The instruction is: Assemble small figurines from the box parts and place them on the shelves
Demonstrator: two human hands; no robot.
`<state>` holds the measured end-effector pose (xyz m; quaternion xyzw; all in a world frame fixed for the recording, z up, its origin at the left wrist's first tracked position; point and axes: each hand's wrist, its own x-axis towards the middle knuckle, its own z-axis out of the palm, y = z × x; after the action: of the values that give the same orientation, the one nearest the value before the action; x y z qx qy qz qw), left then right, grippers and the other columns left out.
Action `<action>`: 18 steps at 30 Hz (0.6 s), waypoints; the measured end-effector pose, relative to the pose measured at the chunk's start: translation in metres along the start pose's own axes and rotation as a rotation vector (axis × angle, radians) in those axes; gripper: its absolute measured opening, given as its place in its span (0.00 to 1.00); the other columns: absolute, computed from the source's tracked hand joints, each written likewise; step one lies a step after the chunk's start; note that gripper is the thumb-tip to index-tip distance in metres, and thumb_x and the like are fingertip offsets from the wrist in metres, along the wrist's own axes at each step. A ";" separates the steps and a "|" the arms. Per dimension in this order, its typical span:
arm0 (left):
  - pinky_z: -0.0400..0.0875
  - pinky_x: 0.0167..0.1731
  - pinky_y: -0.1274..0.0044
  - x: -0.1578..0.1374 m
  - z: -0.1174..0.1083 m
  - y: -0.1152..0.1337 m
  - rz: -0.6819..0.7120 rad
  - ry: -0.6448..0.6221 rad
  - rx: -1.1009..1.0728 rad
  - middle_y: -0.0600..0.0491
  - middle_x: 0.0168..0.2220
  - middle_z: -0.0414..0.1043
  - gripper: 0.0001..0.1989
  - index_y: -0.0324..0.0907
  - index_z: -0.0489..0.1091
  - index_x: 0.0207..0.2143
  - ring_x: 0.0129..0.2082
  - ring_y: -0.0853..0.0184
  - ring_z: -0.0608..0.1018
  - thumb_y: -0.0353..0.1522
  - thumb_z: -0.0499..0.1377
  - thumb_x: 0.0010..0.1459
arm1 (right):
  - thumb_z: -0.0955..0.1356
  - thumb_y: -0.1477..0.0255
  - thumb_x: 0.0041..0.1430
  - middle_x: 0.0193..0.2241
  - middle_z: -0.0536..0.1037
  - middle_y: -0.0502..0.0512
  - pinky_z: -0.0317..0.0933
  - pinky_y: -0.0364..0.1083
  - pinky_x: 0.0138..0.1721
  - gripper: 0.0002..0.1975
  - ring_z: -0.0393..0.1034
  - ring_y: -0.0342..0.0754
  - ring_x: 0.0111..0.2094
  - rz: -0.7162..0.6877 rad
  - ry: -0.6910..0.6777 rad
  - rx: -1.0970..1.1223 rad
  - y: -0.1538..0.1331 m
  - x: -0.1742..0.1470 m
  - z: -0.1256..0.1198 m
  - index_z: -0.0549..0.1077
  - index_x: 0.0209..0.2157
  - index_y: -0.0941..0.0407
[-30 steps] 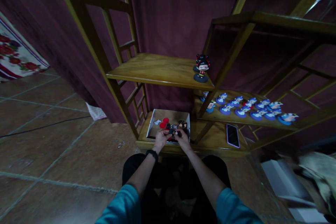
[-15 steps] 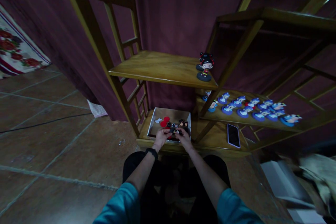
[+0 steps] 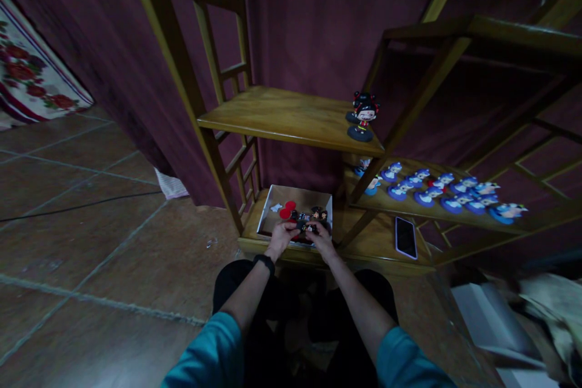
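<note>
Over the near edge of a shallow white box [image 3: 266,211], my two hands hold a small dark figurine [image 3: 309,228] between them. My left hand [image 3: 282,237] grips its dark base end, fingers closed. On the other end, my right hand [image 3: 324,240] pinches the figure. Inside the box, beyond my fingers, lie several more dark-haired figurines [image 3: 318,214], red round pieces [image 3: 288,210] and a small whitish piece [image 3: 276,207]. Fine details between my fingertips are too small to make out.
Two black-haired figurines [image 3: 362,118] stand at the right end of the wooden shelf [image 3: 282,115]. Several blue-and-white figurines [image 3: 427,195] fill a lower shelf to the right. A phone [image 3: 405,237] lies below them. Wooden posts [image 3: 404,115] rise between the shelves.
The view has shifted slightly, so the shelves sit a little farther right. Both hands stay on the figurine over the box, with hardly any visible movement.
</note>
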<state>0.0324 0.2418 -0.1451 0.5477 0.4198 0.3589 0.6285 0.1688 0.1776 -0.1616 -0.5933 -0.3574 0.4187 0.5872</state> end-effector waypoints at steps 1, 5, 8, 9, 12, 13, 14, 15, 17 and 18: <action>0.69 0.31 0.73 0.000 0.000 0.001 -0.001 0.002 0.002 0.49 0.24 0.76 0.12 0.37 0.77 0.26 0.25 0.65 0.75 0.32 0.67 0.35 | 0.68 0.68 0.41 0.27 0.73 0.47 0.66 0.44 0.31 0.17 0.67 0.43 0.26 -0.001 0.001 -0.005 -0.001 0.000 0.000 0.70 0.37 0.54; 0.69 0.31 0.73 -0.001 0.000 0.003 0.001 -0.007 0.006 0.49 0.23 0.76 0.11 0.37 0.77 0.26 0.26 0.65 0.75 0.31 0.67 0.35 | 0.68 0.68 0.41 0.28 0.73 0.47 0.66 0.44 0.31 0.16 0.67 0.43 0.26 -0.012 -0.002 -0.028 0.000 0.000 0.000 0.70 0.37 0.54; 0.69 0.32 0.73 -0.002 0.000 0.004 0.003 -0.016 0.009 0.50 0.23 0.76 0.11 0.36 0.77 0.26 0.26 0.65 0.75 0.31 0.67 0.35 | 0.68 0.68 0.42 0.27 0.73 0.47 0.65 0.43 0.30 0.16 0.67 0.42 0.26 -0.020 0.000 -0.053 0.005 0.003 0.000 0.70 0.36 0.54; 0.69 0.32 0.73 -0.002 0.000 0.004 0.003 -0.016 0.010 0.50 0.23 0.76 0.10 0.37 0.77 0.25 0.26 0.65 0.75 0.31 0.67 0.35 | 0.68 0.68 0.42 0.27 0.73 0.47 0.65 0.43 0.29 0.16 0.67 0.42 0.25 -0.023 0.004 -0.062 0.007 0.004 0.001 0.70 0.36 0.54; 0.68 0.32 0.73 -0.001 0.001 0.002 0.003 -0.007 0.016 0.51 0.23 0.76 0.09 0.37 0.77 0.25 0.26 0.66 0.75 0.30 0.66 0.35 | 0.68 0.67 0.42 0.26 0.73 0.47 0.65 0.43 0.28 0.15 0.66 0.42 0.24 -0.030 0.014 -0.085 0.011 0.006 0.002 0.69 0.36 0.55; 0.68 0.32 0.74 0.000 0.001 0.001 0.003 -0.003 0.018 0.51 0.23 0.76 0.09 0.37 0.77 0.25 0.26 0.66 0.74 0.30 0.66 0.35 | 0.68 0.67 0.42 0.25 0.73 0.47 0.65 0.43 0.27 0.15 0.67 0.42 0.24 -0.032 0.017 -0.092 0.012 0.007 0.002 0.69 0.35 0.55; 0.68 0.32 0.74 0.001 0.001 0.000 0.003 0.000 0.020 0.51 0.23 0.76 0.09 0.37 0.77 0.25 0.26 0.66 0.74 0.30 0.66 0.35 | 0.68 0.67 0.43 0.25 0.73 0.47 0.65 0.43 0.27 0.14 0.67 0.43 0.24 -0.035 0.019 -0.097 0.013 0.007 0.002 0.69 0.35 0.55; 0.68 0.31 0.74 0.002 0.001 -0.002 0.002 0.000 0.021 0.51 0.23 0.76 0.09 0.38 0.77 0.25 0.26 0.66 0.74 0.30 0.66 0.35 | 0.67 0.67 0.43 0.25 0.73 0.47 0.65 0.43 0.26 0.14 0.67 0.43 0.24 -0.039 0.021 -0.102 0.013 0.007 0.003 0.69 0.35 0.55; 0.68 0.31 0.74 0.003 0.001 -0.004 -0.001 -0.003 0.024 0.52 0.23 0.76 0.09 0.38 0.77 0.25 0.25 0.66 0.74 0.30 0.66 0.35 | 0.67 0.67 0.44 0.24 0.72 0.47 0.65 0.43 0.26 0.14 0.67 0.43 0.23 -0.046 0.027 -0.114 0.014 0.007 0.003 0.69 0.36 0.54; 0.68 0.30 0.75 0.004 0.000 -0.005 -0.003 -0.006 0.026 0.52 0.23 0.75 0.10 0.38 0.77 0.25 0.25 0.67 0.74 0.30 0.66 0.34 | 0.67 0.66 0.44 0.24 0.72 0.47 0.65 0.43 0.26 0.14 0.67 0.43 0.23 -0.050 0.031 -0.121 0.014 0.007 0.004 0.69 0.36 0.55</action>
<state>0.0342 0.2443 -0.1503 0.5561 0.4233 0.3508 0.6233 0.1670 0.1848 -0.1755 -0.6250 -0.3877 0.3721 0.5662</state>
